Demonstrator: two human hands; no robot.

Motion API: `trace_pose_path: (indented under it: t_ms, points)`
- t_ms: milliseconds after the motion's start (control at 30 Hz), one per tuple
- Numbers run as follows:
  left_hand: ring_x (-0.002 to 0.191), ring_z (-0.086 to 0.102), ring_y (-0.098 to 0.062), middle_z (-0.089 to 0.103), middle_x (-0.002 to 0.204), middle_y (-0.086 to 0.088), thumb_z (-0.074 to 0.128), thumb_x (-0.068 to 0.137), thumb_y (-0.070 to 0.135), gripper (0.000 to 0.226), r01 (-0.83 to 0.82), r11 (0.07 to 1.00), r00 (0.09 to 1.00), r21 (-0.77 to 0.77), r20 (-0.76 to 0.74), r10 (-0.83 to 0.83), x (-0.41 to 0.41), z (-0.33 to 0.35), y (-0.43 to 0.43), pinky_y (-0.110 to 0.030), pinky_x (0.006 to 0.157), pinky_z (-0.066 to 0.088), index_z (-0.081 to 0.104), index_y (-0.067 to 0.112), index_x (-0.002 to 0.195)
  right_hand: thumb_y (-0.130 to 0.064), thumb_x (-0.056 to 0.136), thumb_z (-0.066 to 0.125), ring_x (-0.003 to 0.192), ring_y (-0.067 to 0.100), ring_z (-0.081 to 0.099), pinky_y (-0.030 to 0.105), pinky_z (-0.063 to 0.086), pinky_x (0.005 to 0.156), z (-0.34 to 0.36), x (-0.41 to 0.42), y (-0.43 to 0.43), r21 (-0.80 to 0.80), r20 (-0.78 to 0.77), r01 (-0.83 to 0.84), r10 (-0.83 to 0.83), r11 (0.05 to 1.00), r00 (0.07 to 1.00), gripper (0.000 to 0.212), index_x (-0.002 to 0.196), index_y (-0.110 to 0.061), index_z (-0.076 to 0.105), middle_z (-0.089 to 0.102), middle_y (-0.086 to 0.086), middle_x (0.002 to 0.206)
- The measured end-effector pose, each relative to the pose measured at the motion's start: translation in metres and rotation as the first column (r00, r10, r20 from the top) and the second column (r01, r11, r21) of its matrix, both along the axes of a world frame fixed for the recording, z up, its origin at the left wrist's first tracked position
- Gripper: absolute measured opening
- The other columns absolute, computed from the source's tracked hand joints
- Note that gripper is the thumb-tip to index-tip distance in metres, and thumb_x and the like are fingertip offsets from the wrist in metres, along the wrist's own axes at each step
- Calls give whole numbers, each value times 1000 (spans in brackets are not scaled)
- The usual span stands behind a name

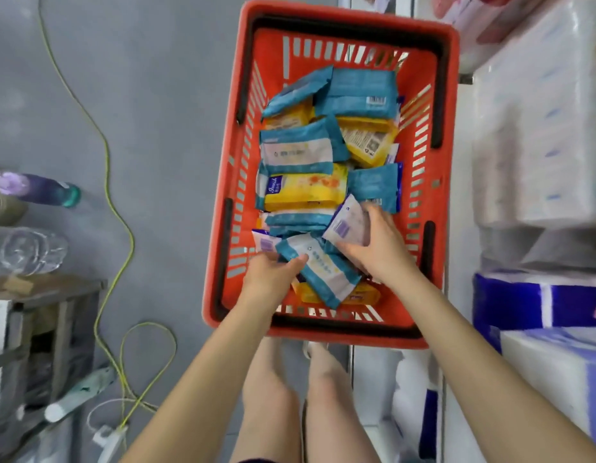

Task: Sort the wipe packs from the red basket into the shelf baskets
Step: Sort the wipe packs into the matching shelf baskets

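A red basket (447,135) stands on the grey floor, holding several teal, yellow and white-purple wipe packs. My left hand (271,274) pinches the near end of a teal-and-white wipe pack (323,272) lying at the basket's near side. My right hand (378,248) grips a small white-and-purple pack (348,223) just right of it. A yellow pack (305,188) lies in the middle, and a teal pack (356,91) sits at the far end. The shelf baskets are not in view.
Shelves on the right hold white tissue bundles (540,145) and blue-wrapped packs (530,305). A yellow-green cable (106,162) snakes over the floor on the left. Bottles (39,188) and a small stool (49,295) stand at the left edge. My bare legs are below the basket.
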State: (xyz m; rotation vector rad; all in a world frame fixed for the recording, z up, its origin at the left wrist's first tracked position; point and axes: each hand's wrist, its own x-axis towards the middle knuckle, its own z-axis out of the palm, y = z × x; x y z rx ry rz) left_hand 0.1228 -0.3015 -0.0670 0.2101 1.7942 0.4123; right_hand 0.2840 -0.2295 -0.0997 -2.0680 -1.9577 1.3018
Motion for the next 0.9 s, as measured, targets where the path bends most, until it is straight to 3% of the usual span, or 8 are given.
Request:
trace_pose_path:
  t_ms: [100, 167, 267, 333, 500, 667, 833, 900]
  points:
    - [86, 62, -11, 66, 93, 5, 66, 88, 30, 21, 8, 1000, 997, -6, 83, -7, 10, -16, 7, -26, 73, 52, 61, 17, 104, -38, 71, 80, 123, 27, 38, 35, 34, 100, -11, -1, 2, 64, 133, 14, -22, 998, 991, 72, 130, -15, 45, 45, 10, 127]
    - [93, 64, -20, 67, 102, -2, 70, 85, 29, 28, -20, 999, 1000, -47, 23, 21, 16, -30, 7, -33, 84, 53, 58, 14, 105, -38, 71, 81, 116, 25, 41, 30, 37, 91, -14, 1, 1, 96, 137, 28, -41, 995, 990, 57, 113, -14, 52, 46, 8, 117]
    - [97, 64, -25, 67, 105, -5, 72, 84, 23, 25, -82, 995, 997, -50, -16, 81, 22, -38, 10, -39, 89, 53, 59, 12, 101, -35, 75, 78, 87, 15, 48, 19, 35, 63, -12, 5, 1, 139, 62, 70, -79, 988, 995, 41, 91, -16, 46, 46, -2, 95]
    - [98, 65, -24, 68, 107, -5, 67, 87, 21, 18, -80, 997, 997, -12, 0, 80, 22, -35, 11, -39, 89, 54, 59, 13, 102, -30, 79, 75, 75, 10, 52, 19, 38, 57, -6, 7, 2, 114, -72, 184, -177, 976, 982, 35, 90, -14, 46, 53, -4, 86]
    - [90, 71, -11, 72, 103, 3, 54, 96, 24, 11, -102, 966, 992, 237, 99, 81, 4, 4, 11, -28, 73, 58, 61, 22, 103, -16, 86, 68, 79, -3, 63, 15, 54, 64, 25, 4, 13, -65, -323, 394, -393, 917, 861, 17, 99, -15, 58, 66, -12, 93]
    - [93, 70, -7, 73, 99, 14, 45, 97, 30, 18, -261, 866, 955, 428, 248, 165, -17, 57, 23, -25, 73, 59, 58, 36, 109, -31, 90, 61, 86, 12, 72, 42, 58, 81, 78, 0, 22, -316, -391, 511, -600, 800, 697, 16, 104, -22, 65, 73, -5, 99]
    - [101, 69, -18, 72, 110, 2, 42, 96, 32, 26, -307, 806, 925, 505, 359, 127, -16, 102, 55, -42, 88, 54, 60, 27, 114, -34, 85, 62, 88, 16, 72, 50, 55, 84, 143, -10, 26, -221, -517, 531, -560, 818, 648, 17, 94, -22, 70, 75, -3, 94]
    - [104, 68, -18, 72, 111, 1, 44, 90, 36, 33, -304, 762, 925, 571, 367, 94, -15, 124, 68, -41, 88, 54, 60, 25, 116, -31, 85, 62, 86, 18, 72, 50, 55, 83, 171, -7, 30, -150, -563, 588, -558, 795, 610, 14, 88, -22, 71, 75, -1, 90]
